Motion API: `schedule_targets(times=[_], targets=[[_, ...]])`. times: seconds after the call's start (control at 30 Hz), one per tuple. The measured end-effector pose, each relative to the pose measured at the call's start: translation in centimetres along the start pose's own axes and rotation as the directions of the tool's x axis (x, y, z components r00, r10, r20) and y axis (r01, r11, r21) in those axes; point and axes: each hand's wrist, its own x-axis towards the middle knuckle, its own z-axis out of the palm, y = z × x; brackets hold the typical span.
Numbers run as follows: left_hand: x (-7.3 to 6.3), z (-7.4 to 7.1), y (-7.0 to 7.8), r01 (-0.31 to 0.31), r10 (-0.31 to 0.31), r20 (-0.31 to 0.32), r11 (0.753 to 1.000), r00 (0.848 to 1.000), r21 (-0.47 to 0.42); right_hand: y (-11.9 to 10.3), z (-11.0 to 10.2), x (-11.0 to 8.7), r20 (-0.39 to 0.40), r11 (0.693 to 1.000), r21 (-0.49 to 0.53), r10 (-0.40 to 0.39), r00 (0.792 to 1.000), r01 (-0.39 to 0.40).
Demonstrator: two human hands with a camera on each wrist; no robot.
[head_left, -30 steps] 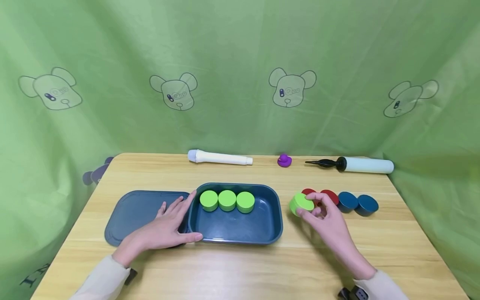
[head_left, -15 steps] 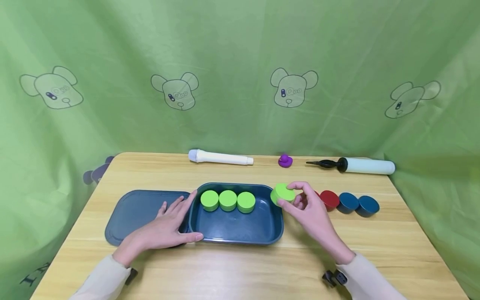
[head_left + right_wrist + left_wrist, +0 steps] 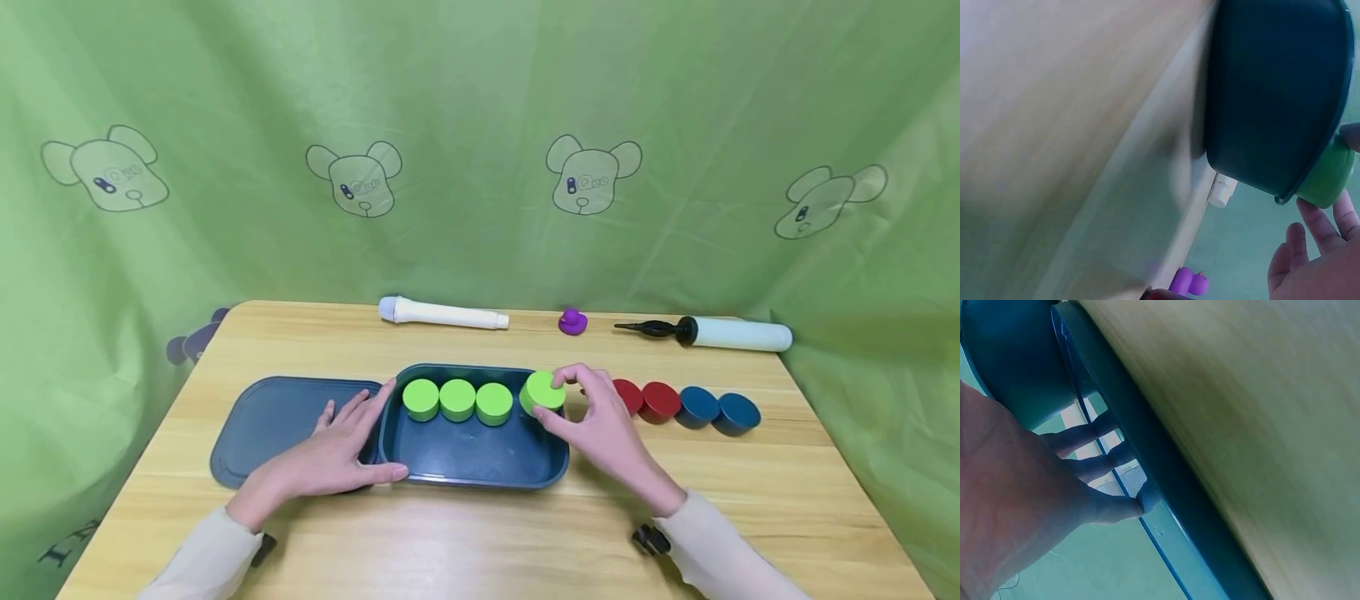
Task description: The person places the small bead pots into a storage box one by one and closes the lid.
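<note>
My right hand (image 3: pixel 611 433) pinches a lime-green round block (image 3: pixel 542 393) between thumb and fingers at the right end of a dark blue box (image 3: pixel 480 458). In the right wrist view this green block (image 3: pixel 1330 175) overlaps the box rim, partly hidden behind the box wall. Inside the box, three matching green blocks stand in a row along the back, the middle green block (image 3: pixel 457 400) among them. My left hand (image 3: pixel 326 458) spreads its fingers over the dark blue lid (image 3: pixel 273 425), with thumb and fingertips touching the box's left side.
Right of the box stand a partly covered red block (image 3: pixel 628 397), another red block (image 3: pixel 661 402) and two blue blocks (image 3: pixel 697 407). Along the back edge lie a white toy microphone (image 3: pixel 444 314), a purple rubber duck (image 3: pixel 572 322) and a hand pump (image 3: pixel 738 333).
My right hand has carried the green block leftward from beside the red blocks to the box's right end. The left hand keeps its place against the box.
</note>
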Motion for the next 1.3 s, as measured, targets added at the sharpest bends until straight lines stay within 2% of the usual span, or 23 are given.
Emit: schedule_targets(times=[0.17,0.37,0.5,0.67,0.9,1.3], targets=[[0.0,0.0,0.1,0.017,-0.017,0.013,1.000,1.000,0.001,-0.1,0.6,0.1,0.044,0.992,-0.100,-0.073,0.996,0.077],[0.1,-0.2,0.1,0.017,-0.017,0.015,1.000,1.000,0.002,-0.5,1.2,0.5,0.101,0.958,-0.234,-0.143,0.985,0.163],[0.2,-0.3,0.2,0.009,-0.009,0.008,1.000,1.000,0.004,-1.1,1.4,0.6,0.156,0.934,-0.315,-0.126,0.980,0.170],[0.2,-0.2,0.1,0.010,-0.010,0.010,1.000,1.000,0.010,-1.5,1.4,0.4,0.194,0.919,-0.359,-0.098,0.976,0.163],[-0.1,0.0,0.0,0.011,-0.012,0.005,1.000,1.000,0.005,-1.7,1.7,0.1,0.151,0.906,-0.356,-0.185,0.971,0.228],[0.0,0.0,-0.1,0.002,-0.002,0.001,1.000,1.000,0.013,-1.6,1.8,0.0,0.079,0.920,-0.327,-0.200,0.977,0.215]])
